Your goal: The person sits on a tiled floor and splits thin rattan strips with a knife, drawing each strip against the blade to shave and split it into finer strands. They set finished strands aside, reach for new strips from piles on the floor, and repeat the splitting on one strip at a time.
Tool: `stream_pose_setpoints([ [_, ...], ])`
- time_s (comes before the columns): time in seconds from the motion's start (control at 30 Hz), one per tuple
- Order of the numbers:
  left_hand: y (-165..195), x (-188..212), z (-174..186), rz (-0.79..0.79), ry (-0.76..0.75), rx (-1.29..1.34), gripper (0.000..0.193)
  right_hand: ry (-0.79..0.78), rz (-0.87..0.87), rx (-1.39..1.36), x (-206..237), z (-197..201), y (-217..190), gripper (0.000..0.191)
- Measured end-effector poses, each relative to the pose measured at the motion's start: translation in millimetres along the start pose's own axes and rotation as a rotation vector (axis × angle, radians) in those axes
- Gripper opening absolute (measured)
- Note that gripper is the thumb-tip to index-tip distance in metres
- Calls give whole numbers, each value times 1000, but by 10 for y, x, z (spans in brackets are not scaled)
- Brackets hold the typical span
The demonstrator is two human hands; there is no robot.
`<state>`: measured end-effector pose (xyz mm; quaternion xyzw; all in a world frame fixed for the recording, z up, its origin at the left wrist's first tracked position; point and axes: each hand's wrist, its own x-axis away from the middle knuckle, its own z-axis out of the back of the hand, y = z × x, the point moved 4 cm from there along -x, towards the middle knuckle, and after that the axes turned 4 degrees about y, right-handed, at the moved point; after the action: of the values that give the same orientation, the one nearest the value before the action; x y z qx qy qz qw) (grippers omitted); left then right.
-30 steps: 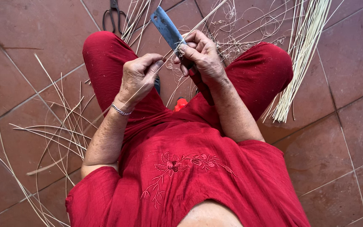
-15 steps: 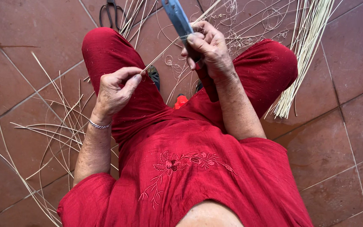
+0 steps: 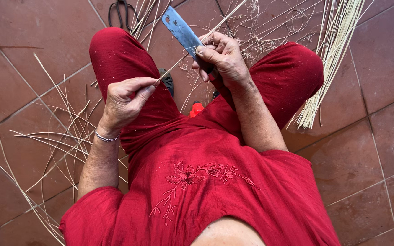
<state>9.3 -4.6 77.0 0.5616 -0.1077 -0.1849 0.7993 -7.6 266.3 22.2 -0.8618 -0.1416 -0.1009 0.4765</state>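
Scraping looks to be the step in hand: your right hand (image 3: 222, 61) is wrapped around the handle of a flat, bluish blade (image 3: 183, 32), and your left hand (image 3: 126, 98) pinches one end of a thin pale strip (image 3: 174, 68) between thumb and fingers. Both hands are closed tight on what they hold, neither one spread.

The strip sits above your lap, stretched between your two hands and over your red-clothed knees. Its long axis runs on a diagonal, low at your left fingers and rising up and to the right, where it passes under your right thumb and against the blade, then carries on past your hand toward the far floor. The blade's own long axis crosses it, pointing up and to the left, away from you.

Judging by this grip, the next move calls for steady tension from your left hand along the strip's line, with your right thumb keeping the strip pressed flat to the edge so it does not slip or snap.

Around you, loose strips (image 3: 60, 132) lie scattered on the tiled floor (image 3: 379, 150) at your left, a bundle of straight pale stalks (image 3: 329, 68) rests beside your right knee, and dark scissors (image 3: 119, 11) lie beyond your left knee.
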Motion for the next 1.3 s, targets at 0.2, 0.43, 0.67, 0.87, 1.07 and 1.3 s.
stream_pose_setpoints([
  [0.2, -106, 218, 122, 52, 36, 33, 18, 41, 121, 26, -11, 294, -159, 13],
  [0.43, -338, 482, 426, 298, 204, 98, 18, 102, 155, -14, -17, 403, -378, 21],
  [0.67, -379, 284, 166, 176, 100, 90, 17, -86, -83, -19, 22, -176, -47, 36],
  [0.87, -236, 167, 108, 163, 51, 61, 17, -5, -26, 3, -57, -209, -19, 22],
  [1.07, -119, -132, -211, -20, 59, -33, 14, -78, -112, 22, 31, -385, 111, 22],
  [1.3, -181, -230, -353, 57, 42, 106, 9, -117, -160, 51, 52, -413, 136, 22],
])
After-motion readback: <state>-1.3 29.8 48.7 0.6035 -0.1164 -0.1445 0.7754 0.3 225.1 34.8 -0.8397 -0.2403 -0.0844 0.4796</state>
